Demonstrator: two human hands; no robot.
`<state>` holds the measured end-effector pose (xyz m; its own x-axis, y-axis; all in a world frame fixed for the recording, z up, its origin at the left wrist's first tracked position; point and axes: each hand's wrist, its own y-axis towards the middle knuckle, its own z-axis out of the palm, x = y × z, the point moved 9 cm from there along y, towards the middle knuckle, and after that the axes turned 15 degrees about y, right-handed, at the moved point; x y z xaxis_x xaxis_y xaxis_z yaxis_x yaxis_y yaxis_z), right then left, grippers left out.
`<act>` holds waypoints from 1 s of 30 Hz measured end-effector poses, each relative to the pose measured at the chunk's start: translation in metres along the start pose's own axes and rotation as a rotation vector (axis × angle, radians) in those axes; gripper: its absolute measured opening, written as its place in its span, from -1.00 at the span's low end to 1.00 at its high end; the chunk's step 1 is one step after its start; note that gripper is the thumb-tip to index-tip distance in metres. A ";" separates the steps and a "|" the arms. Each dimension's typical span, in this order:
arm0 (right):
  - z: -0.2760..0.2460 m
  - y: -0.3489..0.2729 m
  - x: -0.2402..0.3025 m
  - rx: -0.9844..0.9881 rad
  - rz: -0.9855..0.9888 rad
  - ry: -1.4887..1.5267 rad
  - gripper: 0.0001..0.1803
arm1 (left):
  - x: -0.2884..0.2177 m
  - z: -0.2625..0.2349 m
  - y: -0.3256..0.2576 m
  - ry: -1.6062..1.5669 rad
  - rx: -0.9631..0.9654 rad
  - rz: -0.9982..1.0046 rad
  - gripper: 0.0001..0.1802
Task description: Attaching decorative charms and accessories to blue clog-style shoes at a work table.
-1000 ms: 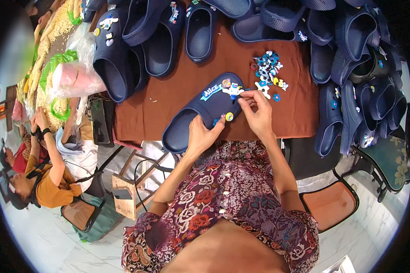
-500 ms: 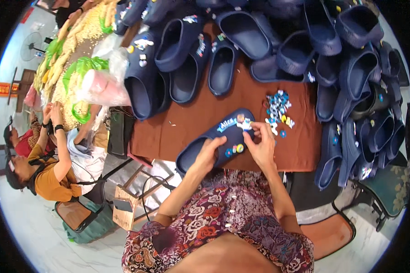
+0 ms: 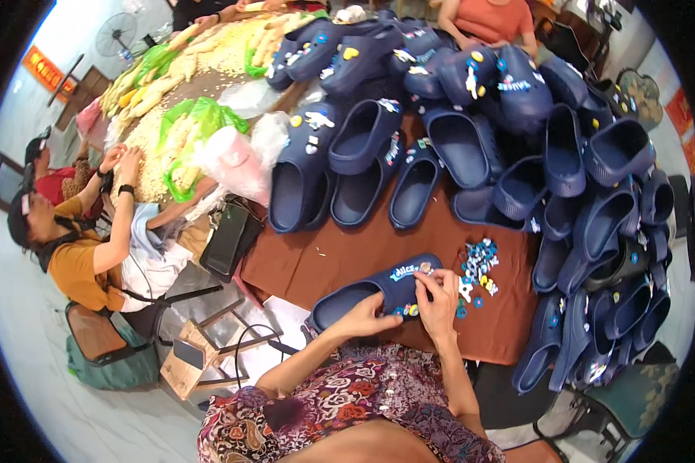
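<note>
A navy blue clog (image 3: 346, 299) lies at the near edge of the brown-covered table, its toe pointing up and to the right. Small coloured charms (image 3: 406, 272) decorate its toe, with more along its near side. My left hand (image 3: 365, 318) grips the near side of the clog, thumb on top; its other fingers are partly hidden. My right hand (image 3: 440, 299) pinches at the toe, where a small white charm is mostly covered by the fingertips. Just right of that hand sits a pile of loose charms (image 3: 480, 262), blue, white and yellow.
Many navy clogs (image 3: 459, 147) are heaped along the far and right sides of the brown cloth (image 3: 340, 251). A pink bundle in clear plastic (image 3: 235, 166) stands at left, beside a table of pale kernels (image 3: 143, 143). Other people work there (image 3: 93, 262) and at the back (image 3: 493, 23).
The view has tilted up, showing more of the far side. My right hand's fingers have drawn closer together over the toe charm; my left hand stays on the clog's near side.
</note>
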<state>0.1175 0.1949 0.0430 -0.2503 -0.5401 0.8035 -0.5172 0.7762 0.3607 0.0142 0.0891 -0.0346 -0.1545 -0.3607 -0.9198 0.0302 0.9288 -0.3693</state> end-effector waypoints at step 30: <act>0.007 -0.053 -0.025 -0.158 0.249 0.389 -0.88 | -0.240 -0.299 0.071 0.653 -0.817 0.290 -0.59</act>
<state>0.1450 0.1644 0.0006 -0.0106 -0.1936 0.9810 -0.3422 0.9225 0.1784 -0.2421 0.2668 0.1995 -0.7503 -0.2275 -0.6208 -0.4789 0.8343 0.2731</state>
